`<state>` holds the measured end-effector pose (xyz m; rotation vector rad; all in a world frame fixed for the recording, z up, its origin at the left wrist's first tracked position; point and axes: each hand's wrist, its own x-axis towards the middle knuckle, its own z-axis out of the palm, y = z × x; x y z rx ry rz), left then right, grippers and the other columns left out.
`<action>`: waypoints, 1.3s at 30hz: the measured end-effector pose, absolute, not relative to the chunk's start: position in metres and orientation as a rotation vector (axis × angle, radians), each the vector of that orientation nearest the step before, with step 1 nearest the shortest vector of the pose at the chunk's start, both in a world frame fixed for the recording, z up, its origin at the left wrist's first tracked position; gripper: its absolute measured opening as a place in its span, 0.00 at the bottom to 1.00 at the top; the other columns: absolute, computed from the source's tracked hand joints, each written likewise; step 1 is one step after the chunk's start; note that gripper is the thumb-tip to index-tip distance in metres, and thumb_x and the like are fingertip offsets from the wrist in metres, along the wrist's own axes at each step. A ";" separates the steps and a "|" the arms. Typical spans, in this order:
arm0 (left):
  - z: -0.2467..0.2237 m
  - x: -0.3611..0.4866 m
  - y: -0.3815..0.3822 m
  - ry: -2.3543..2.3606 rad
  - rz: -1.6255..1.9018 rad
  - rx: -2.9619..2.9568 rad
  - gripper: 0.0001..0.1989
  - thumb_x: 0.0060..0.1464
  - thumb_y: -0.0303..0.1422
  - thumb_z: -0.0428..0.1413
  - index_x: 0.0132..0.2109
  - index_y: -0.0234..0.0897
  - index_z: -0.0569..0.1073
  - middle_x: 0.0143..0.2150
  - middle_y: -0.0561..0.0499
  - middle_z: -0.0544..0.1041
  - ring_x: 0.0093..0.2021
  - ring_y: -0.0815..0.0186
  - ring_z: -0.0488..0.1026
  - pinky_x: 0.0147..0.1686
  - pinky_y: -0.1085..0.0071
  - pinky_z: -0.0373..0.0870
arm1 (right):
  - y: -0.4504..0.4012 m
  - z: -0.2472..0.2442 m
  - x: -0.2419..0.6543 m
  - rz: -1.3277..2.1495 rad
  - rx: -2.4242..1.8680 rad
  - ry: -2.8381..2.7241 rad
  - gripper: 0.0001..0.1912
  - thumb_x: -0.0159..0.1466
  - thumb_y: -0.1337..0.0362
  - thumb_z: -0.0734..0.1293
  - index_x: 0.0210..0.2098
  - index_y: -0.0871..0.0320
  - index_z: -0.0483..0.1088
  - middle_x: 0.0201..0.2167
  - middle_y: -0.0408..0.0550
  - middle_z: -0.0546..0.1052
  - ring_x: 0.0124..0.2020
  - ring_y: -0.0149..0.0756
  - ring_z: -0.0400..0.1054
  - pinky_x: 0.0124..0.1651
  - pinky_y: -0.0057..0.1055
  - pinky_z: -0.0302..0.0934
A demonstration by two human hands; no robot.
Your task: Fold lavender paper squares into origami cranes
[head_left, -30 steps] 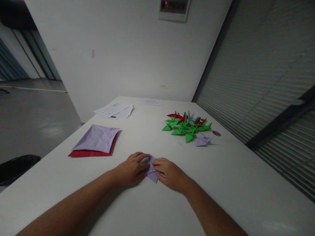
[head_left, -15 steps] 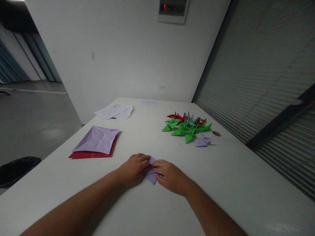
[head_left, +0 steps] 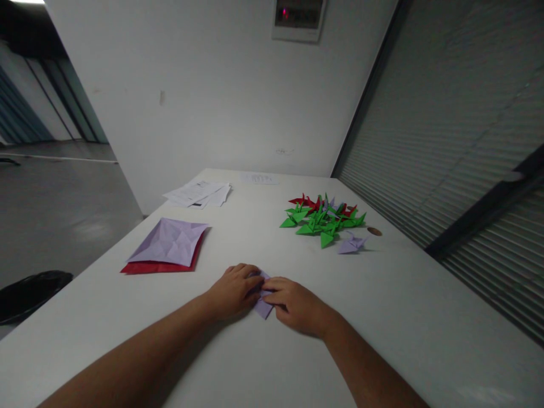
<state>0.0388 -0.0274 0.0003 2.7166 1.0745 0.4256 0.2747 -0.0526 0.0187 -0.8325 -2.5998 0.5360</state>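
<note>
A small piece of folded purple origami paper (head_left: 263, 309) lies flat on the white table in front of me. My left hand (head_left: 238, 289) holds it down from the left, fingers bent over its upper edge. From the right, the fingers of my right hand (head_left: 293, 303) press together on the middle of the paper. Both sets of fingertips nearly meet and cover much of the folds. The lower corner of the paper sticks out between my hands.
Creased purple sheets (head_left: 170, 241) lie over red sheets (head_left: 159, 267) at left. Several green paper cranes (head_left: 317, 224), with red and purple ones, are heaped at right; a purple crane (head_left: 352, 245) sits nearer. Behind lie printed papers (head_left: 198, 194). A black bin (head_left: 32, 294) stands left.
My right fingers have shifted slightly on the purple paper, the lower ones drawing in onto it. My left hand holds nearly the same place.
</note>
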 end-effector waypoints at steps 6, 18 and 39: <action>0.000 0.038 -0.027 1.068 0.408 2.719 0.22 0.61 0.38 0.58 0.62 0.46 0.70 0.62 0.44 0.70 0.60 0.50 0.66 0.58 0.52 0.65 | -0.055 0.023 0.275 0.534 -0.839 -2.617 0.21 0.59 0.78 0.65 0.49 0.57 0.80 0.57 0.53 0.75 0.61 0.42 0.66 0.66 0.38 0.58; -0.002 0.039 -0.025 1.089 0.394 2.734 0.22 0.61 0.40 0.57 0.62 0.46 0.71 0.64 0.45 0.71 0.61 0.49 0.66 0.58 0.51 0.67 | -0.054 0.028 0.285 0.458 -0.865 -2.663 0.14 0.61 0.76 0.66 0.41 0.58 0.80 0.43 0.51 0.79 0.48 0.41 0.70 0.55 0.36 0.65; -0.010 0.044 -0.027 1.125 0.475 2.734 0.20 0.60 0.41 0.59 0.58 0.45 0.74 0.66 0.45 0.71 0.63 0.51 0.68 0.61 0.52 0.66 | -0.054 0.036 0.284 0.404 -0.932 -2.719 0.09 0.61 0.74 0.66 0.33 0.57 0.78 0.34 0.48 0.80 0.40 0.39 0.71 0.48 0.34 0.63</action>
